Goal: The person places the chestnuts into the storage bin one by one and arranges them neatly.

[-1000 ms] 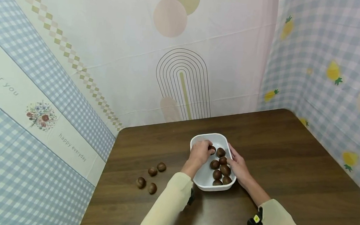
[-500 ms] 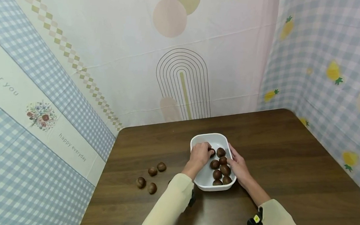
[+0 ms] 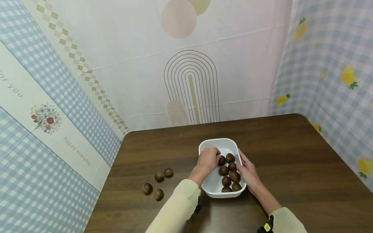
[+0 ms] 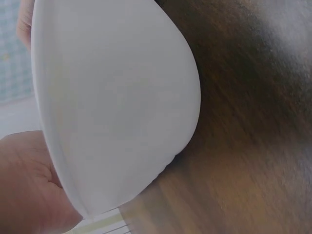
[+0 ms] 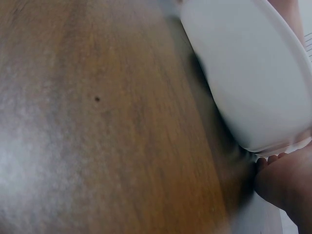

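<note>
A white rectangular dish [image 3: 215,195] stands on the table, holding several round brown nuts that look like chestnuts [image 3: 235,176]. My left hand [image 3: 207,160] reaches over its left rim, fingertips bent down inside beside a chestnut [image 3: 222,160]; that nut lies right by the fingertips and shows almost whole. My right hand [image 3: 248,173] grips the dish's right side, thumb over the rim and fingers outside. The left wrist view has the dish's outer wall [image 4: 126,97] with the palm [image 4: 34,185] beside it. Low in the right wrist view, the right hand [image 5: 290,183] touches the dish [image 5: 253,73].
Several loose chestnuts [image 3: 159,177] lie on the dark wooden table [image 3: 286,154] left of the dish, close to my left forearm. Patterned cloth [image 3: 137,78] hangs behind the table and along both sides.
The chestnut pinched in my left fingertips has come down beside the other nuts in the dish, and the fingers have come off it. My right hand keeps its hold.
</note>
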`<state>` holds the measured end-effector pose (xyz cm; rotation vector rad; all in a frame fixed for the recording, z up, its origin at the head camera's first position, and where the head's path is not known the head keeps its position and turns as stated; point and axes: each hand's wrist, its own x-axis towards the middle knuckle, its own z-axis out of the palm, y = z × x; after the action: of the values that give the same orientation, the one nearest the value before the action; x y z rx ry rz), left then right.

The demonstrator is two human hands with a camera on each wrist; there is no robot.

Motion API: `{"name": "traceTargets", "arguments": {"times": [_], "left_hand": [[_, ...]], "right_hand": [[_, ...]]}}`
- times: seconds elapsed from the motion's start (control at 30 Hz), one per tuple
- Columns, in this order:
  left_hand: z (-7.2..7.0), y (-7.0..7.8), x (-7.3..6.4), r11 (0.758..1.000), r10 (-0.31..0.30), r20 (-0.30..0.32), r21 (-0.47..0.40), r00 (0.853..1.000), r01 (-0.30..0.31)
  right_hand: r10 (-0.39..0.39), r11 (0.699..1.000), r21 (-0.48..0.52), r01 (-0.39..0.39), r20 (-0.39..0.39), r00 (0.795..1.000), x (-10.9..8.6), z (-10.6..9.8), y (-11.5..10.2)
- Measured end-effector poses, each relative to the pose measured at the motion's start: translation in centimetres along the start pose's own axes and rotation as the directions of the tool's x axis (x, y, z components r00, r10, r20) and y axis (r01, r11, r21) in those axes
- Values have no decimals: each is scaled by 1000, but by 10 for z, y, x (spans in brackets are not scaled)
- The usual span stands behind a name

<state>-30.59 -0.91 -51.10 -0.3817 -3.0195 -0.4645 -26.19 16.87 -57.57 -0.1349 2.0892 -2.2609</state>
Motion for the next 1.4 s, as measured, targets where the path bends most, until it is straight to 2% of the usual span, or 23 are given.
{"name": "traceTargets", "arguments": {"times": [0.13, 0.27, 0.33, 0.5, 0.57, 0.67, 0.87, 1.0, 1.1, 1.23, 1.4], "left_hand": [[-4, -4, 1, 1000, 16, 7, 13, 1000, -16], [-14, -17, 5, 998, 64, -45, 25, 997, -63], [-21, -27, 6, 996, 84, -93, 20, 992, -83], [-47, -59, 6, 996, 70, -178, -42, 981, -78], [-58, -73, 4, 994, 64, -179, -70, 982, -78], [-70, -96, -1, 990, 81, -139, -101, 987, -96], [-83, -135, -22, 984, 104, -47, -137, 993, -109], [-84, -150, -41, 982, 98, -10, -161, 995, -98], [-82, -156, -55, 979, 116, -1, -171, 993, -115], [-76, -158, -73, 974, 125, -20, -186, 992, -126], [-64, -155, -95, 977, 96, -68, -187, 993, -107]], "right_hand": [[12, 1000, -11, -12, -2, 1000, 1, -2, 2], [14, 1000, 14, -14, 0, 1000, 1, -2, 3], [19, 1000, 25, -19, 1, 1000, 1, -2, 2], [30, 1000, 9, -30, 9, 1000, 2, -1, -1], [27, 1000, 1, -27, 11, 1000, 2, -1, -2], [24, 1000, -5, -24, 5, 1000, 2, -1, -2], [30, 999, -14, -30, 5, 1000, 0, -2, -1], [31, 999, -14, -31, 11, 999, 0, -3, -1], [26, 1000, -13, -26, 10, 1000, 0, -3, -1], [17, 1000, -17, -17, 9, 1000, 0, -2, 0], [22, 1000, -14, -22, 8, 1000, 1, -2, 0]]}}
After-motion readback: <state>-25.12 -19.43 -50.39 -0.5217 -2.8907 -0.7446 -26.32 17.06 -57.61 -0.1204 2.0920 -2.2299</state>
